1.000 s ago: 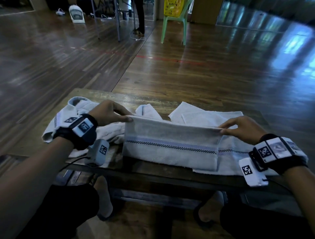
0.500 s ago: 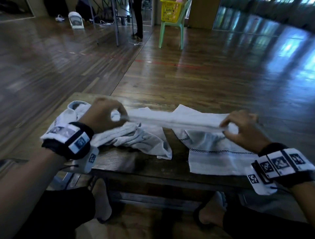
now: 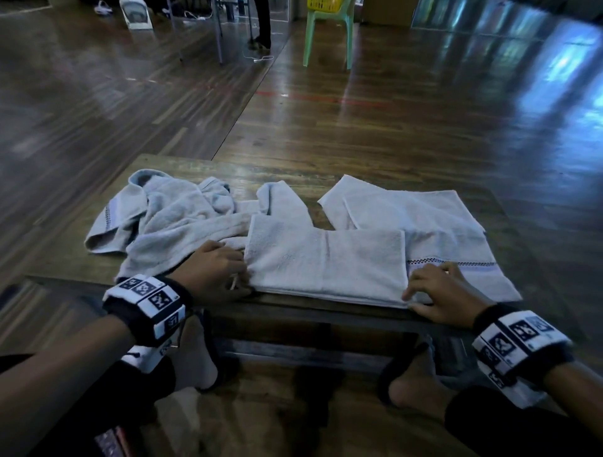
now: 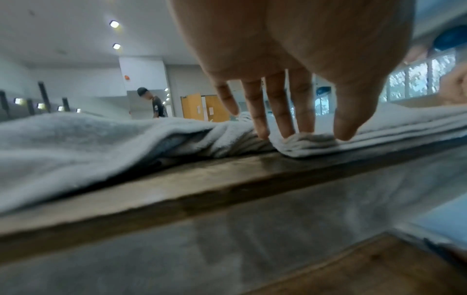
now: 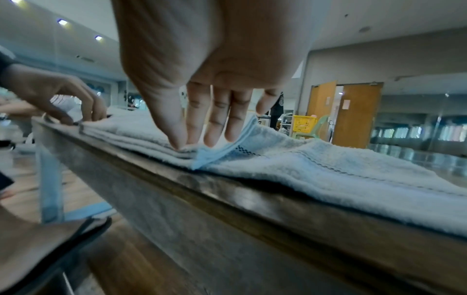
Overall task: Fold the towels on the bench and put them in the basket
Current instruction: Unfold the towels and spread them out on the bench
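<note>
A folded pale towel (image 3: 326,261) lies flat at the near edge of the wooden bench (image 3: 195,166). My left hand (image 3: 215,270) pinches its near left corner between thumb and fingertips (image 4: 303,135). At the near right corner my right hand (image 3: 440,293) pinches the layers with thumb and fingers (image 5: 194,144). The folded towel partly covers a flat towel (image 3: 424,215) with a checked stripe, one flap of which (image 5: 222,147) stands up against my right fingers. A crumpled towel (image 3: 169,221) lies at the bench's left. The yellow basket (image 3: 326,4) stands on a green chair (image 3: 326,32) far across the floor.
The bench's front edge (image 4: 177,191) is just under both wrists. My feet in sandals (image 3: 208,365) are under the bench. A person (image 4: 156,105) stands far off, near metal table legs (image 3: 218,32). Wooden floor stretches around the bench.
The towel was held up between both hands, then swung over. Now it lies folded once more and flat on the bench edge, with both hands lowered to its near corners.
</note>
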